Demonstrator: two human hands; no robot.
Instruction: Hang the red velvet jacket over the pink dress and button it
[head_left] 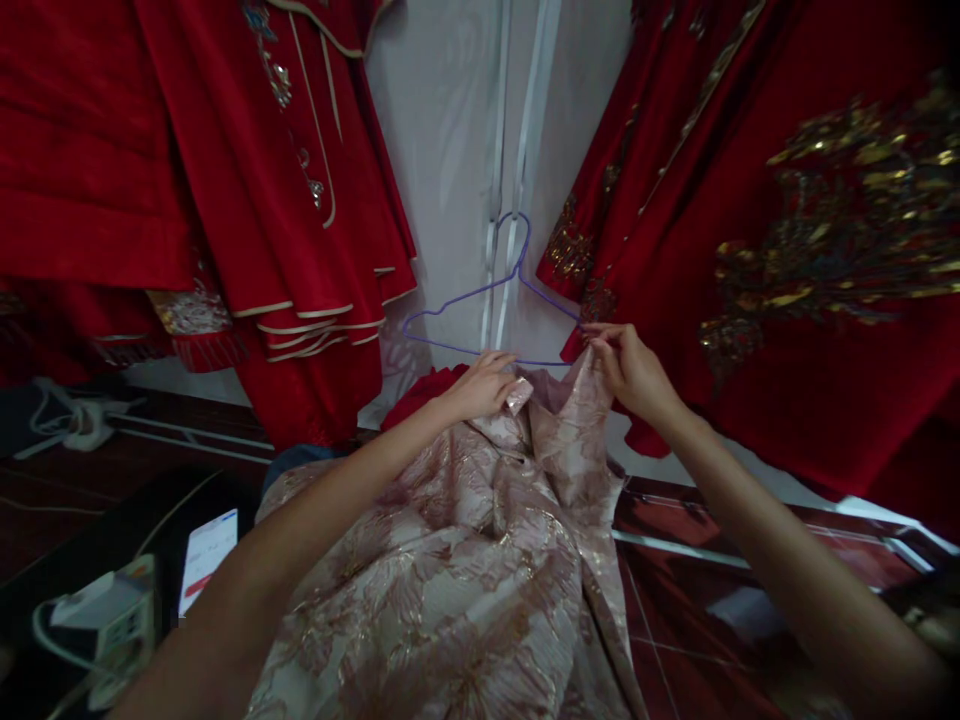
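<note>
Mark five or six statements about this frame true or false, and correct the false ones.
1. The left hand and right hand both touch the dress. True.
2. The hanger is purple. True.
3. The right hand grips the hanger's hook. False: it is by one end of the hanger, pinching the dress.
4. The dress is plain black. False: it is pale, with a shiny pattern.
5. The phone has a lit screen. True.
6. Every hanging garment is blue. False: red garments hang on both sides.

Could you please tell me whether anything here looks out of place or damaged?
No spill or damage shows. Only the purple hanger looks lopsided: its left end is bare, while the right hand holds the brocade dress at the other.
</note>
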